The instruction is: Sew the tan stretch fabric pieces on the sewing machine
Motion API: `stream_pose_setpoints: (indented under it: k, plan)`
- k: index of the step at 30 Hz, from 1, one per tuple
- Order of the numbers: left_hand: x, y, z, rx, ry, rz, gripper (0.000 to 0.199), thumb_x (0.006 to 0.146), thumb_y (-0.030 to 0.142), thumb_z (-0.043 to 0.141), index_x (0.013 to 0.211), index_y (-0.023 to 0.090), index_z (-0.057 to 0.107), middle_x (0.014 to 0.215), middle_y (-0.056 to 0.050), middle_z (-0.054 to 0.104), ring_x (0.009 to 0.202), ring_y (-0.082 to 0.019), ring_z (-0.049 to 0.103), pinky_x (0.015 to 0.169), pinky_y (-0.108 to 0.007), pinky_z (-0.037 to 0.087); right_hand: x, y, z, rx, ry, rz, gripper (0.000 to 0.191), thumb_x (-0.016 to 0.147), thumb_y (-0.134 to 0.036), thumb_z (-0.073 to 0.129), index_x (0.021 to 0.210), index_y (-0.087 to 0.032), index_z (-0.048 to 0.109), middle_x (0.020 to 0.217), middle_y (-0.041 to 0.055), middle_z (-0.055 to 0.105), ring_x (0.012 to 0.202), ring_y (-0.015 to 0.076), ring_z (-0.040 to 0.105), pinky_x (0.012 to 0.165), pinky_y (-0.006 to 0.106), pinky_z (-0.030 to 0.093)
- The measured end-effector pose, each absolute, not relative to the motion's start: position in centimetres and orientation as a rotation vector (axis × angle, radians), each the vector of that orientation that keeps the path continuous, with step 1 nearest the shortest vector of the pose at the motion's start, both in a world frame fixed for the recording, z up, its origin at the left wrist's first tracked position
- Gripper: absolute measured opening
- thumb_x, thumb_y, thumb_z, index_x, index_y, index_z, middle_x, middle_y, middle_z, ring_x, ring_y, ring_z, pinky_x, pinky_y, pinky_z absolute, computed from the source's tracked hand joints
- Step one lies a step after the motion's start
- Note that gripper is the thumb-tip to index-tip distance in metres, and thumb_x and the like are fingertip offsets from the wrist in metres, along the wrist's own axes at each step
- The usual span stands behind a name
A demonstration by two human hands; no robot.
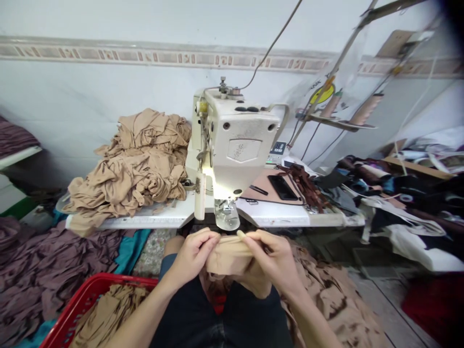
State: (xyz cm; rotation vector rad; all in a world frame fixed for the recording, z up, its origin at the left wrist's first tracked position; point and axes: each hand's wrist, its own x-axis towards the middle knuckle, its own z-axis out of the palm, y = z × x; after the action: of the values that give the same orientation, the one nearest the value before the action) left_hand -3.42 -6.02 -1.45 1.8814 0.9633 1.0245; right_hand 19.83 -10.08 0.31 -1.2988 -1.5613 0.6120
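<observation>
Between my two hands a piece of tan fabric is stretched, its upper edge running level just in front of the sewing machine. My left hand pinches the left end of that edge between thumb and fingers. At the right end, my right hand grips it the same way, with the loose part drooping below over my lap. Directly beyond the fabric stands the white sewing machine. Its lit needle area and rounded plate are close to my fingertips, apart from the cloth.
Left of the machine a heap of tan fabric covers the table. A red basket with tan cloth stands at lower left, beside purple fabric. On the right lie a black phone and a small dark tool; thread cones stand behind.
</observation>
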Motion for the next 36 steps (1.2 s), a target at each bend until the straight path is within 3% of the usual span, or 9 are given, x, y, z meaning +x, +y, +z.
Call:
stream_pose_setpoints:
  k: [9, 12, 17, 22, 27, 32, 36]
  plan:
    - [-3.0, -4.8, -0.3, 1.842, 1.083, 1.02, 0.033, 0.103, 0.037, 0.06, 0.079, 0.019, 0.072, 0.076, -0.003, 0.068, 0.072, -0.019, 0.06, 0.068, -0.026, 0.043, 20.2, -7.5, 0.0, -1.279, -1.32, 0.879, 0.041, 0.088, -0.054, 0.076, 0.071, -0.017, 0.08, 0.066, 0.0047, 0.072, 0.062, 0.0211, 0.061, 0.058, 0.03, 0.048]
    - [-2.5, -4.4, 0.0, 1.681, 1.149, 1.025, 0.033, 0.096, 0.044, 0.068, 0.076, 0.018, 0.069, 0.066, 0.0, 0.06, 0.062, -0.016, 0.052, 0.059, -0.025, 0.038, 20.2, -6.9, -0.1, -1.246, -1.255, 0.962, 0.043, 0.085, -0.057, 0.08, 0.071, -0.016, 0.079, 0.065, 0.0042, 0.071, 0.061, 0.0204, 0.06, 0.058, 0.03, 0.048]
    - [-1.4, -3.1, 0.3, 1.445, 1.155, 1.12, 0.03, 0.087, 0.044, 0.079, 0.087, 0.021, 0.06, 0.059, 0.009, 0.041, 0.053, -0.011, 0.04, 0.054, -0.022, 0.032, 20.3, -5.8, -0.3, -1.195, -1.138, 1.031, 0.042, 0.081, -0.055, 0.085, 0.068, -0.016, 0.077, 0.065, 0.0034, 0.071, 0.063, 0.0197, 0.06, 0.062, 0.03, 0.047]
    - [-0.4, -1.7, -0.2, 1.423, 1.102, 1.263, 0.027, 0.089, 0.04, 0.079, 0.093, 0.021, 0.06, 0.063, 0.009, 0.044, 0.058, -0.012, 0.046, 0.058, -0.023, 0.037, 20.7, -4.4, -1.4, -1.191, -1.066, 0.988, 0.043, 0.079, -0.057, 0.087, 0.07, -0.016, 0.078, 0.066, 0.0028, 0.071, 0.066, 0.0204, 0.061, 0.064, 0.031, 0.048]
    - [0.1, -0.6, -0.9, 1.424, 1.042, 1.263, 0.029, 0.093, 0.04, 0.075, 0.104, 0.021, 0.056, 0.064, 0.011, 0.039, 0.057, -0.011, 0.042, 0.058, -0.022, 0.033, 21.4, -3.2, -1.9, -1.183, -1.081, 0.942, 0.046, 0.08, -0.06, 0.085, 0.065, -0.017, 0.074, 0.067, 0.0034, 0.072, 0.066, 0.0209, 0.061, 0.065, 0.031, 0.048]
    - [0.4, 0.2, -1.1, 1.417, 0.975, 1.244, 0.033, 0.093, 0.044, 0.077, 0.103, 0.02, 0.055, 0.064, 0.011, 0.039, 0.056, -0.01, 0.04, 0.057, -0.022, 0.031, 21.5, -3.0, -2.4, -1.184, -1.089, 0.919, 0.045, 0.08, -0.06, 0.085, 0.068, -0.017, 0.077, 0.069, 0.0042, 0.073, 0.067, 0.0217, 0.062, 0.065, 0.031, 0.048]
    - [-0.1, 0.0, -1.7, 1.422, 0.999, 1.261, 0.031, 0.097, 0.046, 0.072, 0.105, 0.02, 0.058, 0.064, 0.009, 0.045, 0.057, -0.012, 0.047, 0.06, -0.022, 0.038, 21.7, -4.3, -3.3, -1.219, -1.16, 0.95, 0.049, 0.082, -0.065, 0.083, 0.073, -0.017, 0.078, 0.065, 0.0017, 0.067, 0.062, 0.0186, 0.056, 0.06, 0.029, 0.044]
